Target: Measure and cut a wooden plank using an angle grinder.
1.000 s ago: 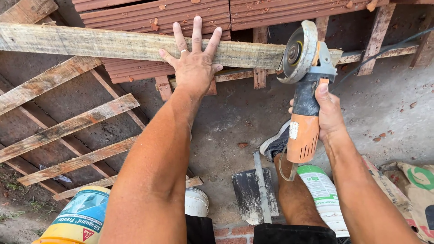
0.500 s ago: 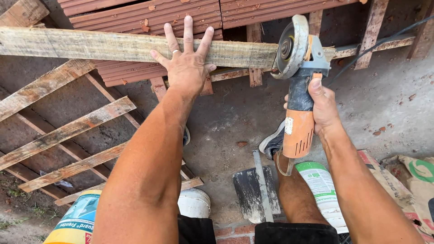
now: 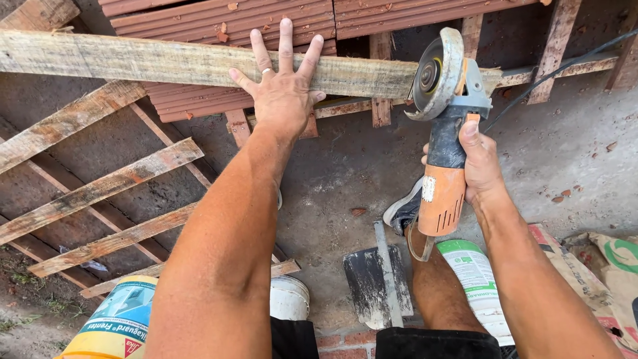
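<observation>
Head view: our left hand (image 3: 282,100) lies flat, fingers spread, on the long plank (image 3: 166,63) running from nine to one o'clock. Our right hand (image 3: 480,163) wraps shut around the grinder (image 3: 444,139), disc against the plank's end. We judge the plank stiff, rough and splintery, best pinned near the cut. At six o'clock stand a white bucket (image 3: 290,298) and a yellow pail (image 3: 113,326), contents hidden.

We cannot see where the plank (image 3: 166,63) ends, since the left edge cuts it off. The grinder's disc (image 3: 435,73) hides the cut point, and our right palm (image 3: 480,166) covers the handle's far side.
</observation>
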